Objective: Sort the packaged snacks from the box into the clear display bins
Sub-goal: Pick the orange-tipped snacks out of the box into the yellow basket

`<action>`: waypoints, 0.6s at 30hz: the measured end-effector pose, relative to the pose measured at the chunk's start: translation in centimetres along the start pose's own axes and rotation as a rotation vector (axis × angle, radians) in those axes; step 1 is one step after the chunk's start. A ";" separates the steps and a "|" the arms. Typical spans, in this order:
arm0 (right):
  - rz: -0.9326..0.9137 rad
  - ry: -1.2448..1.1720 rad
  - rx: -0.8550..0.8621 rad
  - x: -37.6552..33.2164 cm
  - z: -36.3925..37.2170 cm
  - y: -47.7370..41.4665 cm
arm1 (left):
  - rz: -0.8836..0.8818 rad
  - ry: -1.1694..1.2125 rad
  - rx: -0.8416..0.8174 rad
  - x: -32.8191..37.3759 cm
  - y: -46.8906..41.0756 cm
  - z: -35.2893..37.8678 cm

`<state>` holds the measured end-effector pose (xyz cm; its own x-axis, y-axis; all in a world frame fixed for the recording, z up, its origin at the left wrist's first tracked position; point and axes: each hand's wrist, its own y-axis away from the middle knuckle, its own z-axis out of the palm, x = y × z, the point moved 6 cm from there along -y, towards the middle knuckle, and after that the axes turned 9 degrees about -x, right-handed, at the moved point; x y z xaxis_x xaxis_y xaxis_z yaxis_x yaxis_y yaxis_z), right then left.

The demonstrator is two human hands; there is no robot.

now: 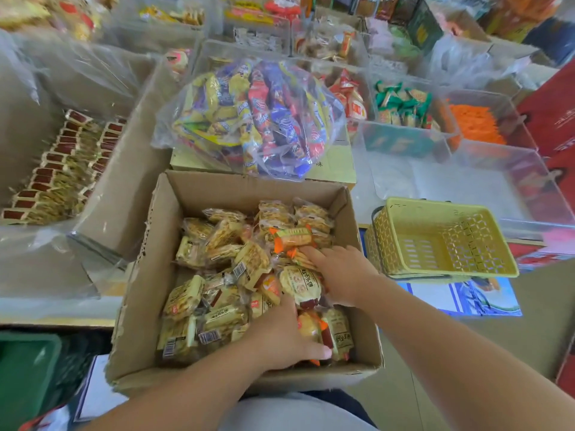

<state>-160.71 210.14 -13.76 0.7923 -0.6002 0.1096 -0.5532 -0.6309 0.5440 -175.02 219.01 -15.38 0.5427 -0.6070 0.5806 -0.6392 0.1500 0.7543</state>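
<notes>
Two bare forearms reach into the cardboard box [193,194], which is heaped with small snack packets [224,241]. Left hand [280,334] is pushed down among them, thumb lying flat and fingers buried, so whether it has hold of anything cannot be told. Right hand [340,275] lies palm down, fingers stretched flat and holding nothing, fingertips beside an orange-ended packet [292,237]. Between the two hands sits a round cream packet [300,284] printed with Chinese characters, probably too blurred to read. Barcodes show on packets left of the left hand. Clear bins [485,181] stand beyond the right hand, to its right.
</notes>
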 end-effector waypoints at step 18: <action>0.103 -0.495 -0.111 -2.1 2.2 1.0 | 0.066 0.747 0.245 -10.1 7.2 -6.2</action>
<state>-163.49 209.75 -15.28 0.5036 -0.8342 -0.2250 -0.5699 -0.5164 0.6392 -181.71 231.05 -13.93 0.6666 0.0950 0.7393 -0.7373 -0.0617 0.6727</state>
